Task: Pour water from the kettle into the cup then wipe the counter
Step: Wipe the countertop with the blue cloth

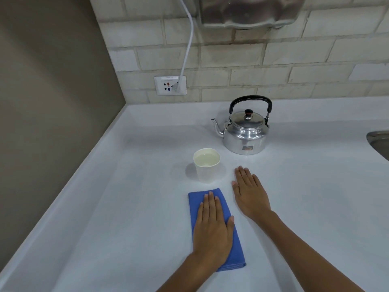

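The cloth [216, 228] lies folded on the counter [126, 207], its long axis running away from you toward the cup [207, 167], and your left hand [212, 228] is already flat on it, fingers spread and gripping nothing. Your right hand [250, 197] rests open, palm down on bare counter just beside the cloth, nearer the kettle [245, 131]. The cup holds water, so the pour looks done and wiping is the step in hand. The cup stands just beyond the cloth's far end; a straight push forward would likely meet it. Open room lies left toward the raised counter edge and back toward you. On the right there is bare surface too, then the sink [379, 144] at the far edge. Sweep sideways, or move the cup first.
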The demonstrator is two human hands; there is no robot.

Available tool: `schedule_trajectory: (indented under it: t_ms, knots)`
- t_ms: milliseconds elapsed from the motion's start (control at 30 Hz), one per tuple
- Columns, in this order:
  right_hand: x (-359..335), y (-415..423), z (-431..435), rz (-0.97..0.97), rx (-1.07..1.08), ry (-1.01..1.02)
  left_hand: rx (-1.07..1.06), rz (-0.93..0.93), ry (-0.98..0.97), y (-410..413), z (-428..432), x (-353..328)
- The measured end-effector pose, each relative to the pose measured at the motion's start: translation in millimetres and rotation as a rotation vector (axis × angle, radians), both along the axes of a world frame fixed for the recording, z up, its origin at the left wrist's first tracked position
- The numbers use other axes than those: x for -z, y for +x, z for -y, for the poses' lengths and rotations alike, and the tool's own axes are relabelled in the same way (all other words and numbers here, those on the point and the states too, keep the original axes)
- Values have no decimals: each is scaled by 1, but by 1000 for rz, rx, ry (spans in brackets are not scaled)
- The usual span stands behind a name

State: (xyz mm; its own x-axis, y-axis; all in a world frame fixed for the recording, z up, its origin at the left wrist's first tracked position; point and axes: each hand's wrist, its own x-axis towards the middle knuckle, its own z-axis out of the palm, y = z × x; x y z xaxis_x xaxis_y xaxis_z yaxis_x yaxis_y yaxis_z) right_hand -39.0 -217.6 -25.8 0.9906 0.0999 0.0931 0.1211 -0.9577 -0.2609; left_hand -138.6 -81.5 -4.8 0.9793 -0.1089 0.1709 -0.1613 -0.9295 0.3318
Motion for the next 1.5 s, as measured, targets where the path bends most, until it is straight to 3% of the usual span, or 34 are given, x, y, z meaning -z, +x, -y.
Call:
schedule_trajectory:
  t_ms: [200, 267, 333, 500, 600, 767, 900, 1067, 1233, 1333, 1500]
  knots:
    - [2, -1, 1, 30, 1, -10, 144, -56, 104, 15, -89, 16]
    - [3, -1, -1, 38, 4, -15, 95, 0, 123, 30, -127, 16]
    - [3, -1, -2, 43, 12, -17, 0, -59, 141, 55, -152, 11]
    - [4, -1, -1, 42, 9, -26, -138, -132, 66, 97, -113, 5]
    - [5, -1, 1, 53, 8, -43, 52, -86, 34, 67, -97, 14]
    - [4, -2, -1, 57, 6, -36, 337, -32, 93, 40, -152, 13]
    - [4, -1, -2, 47, 18, -41, 153, -32, 138, 103, -175, 6]
    - [3, 0, -2, 28, 24, -7, -101, -124, 115, 172, -122, 10]
    - [4, 0, -2, 47, 29, 3, 134, -17, 114, 140, -122, 29]
    - [3, -1, -2, 36, 22, 8, 255, -9, 119, 164, -150, 23]
    - [3, 0, -4, 41, 34, 37, 35, -57, 160, 247, -148, 10]
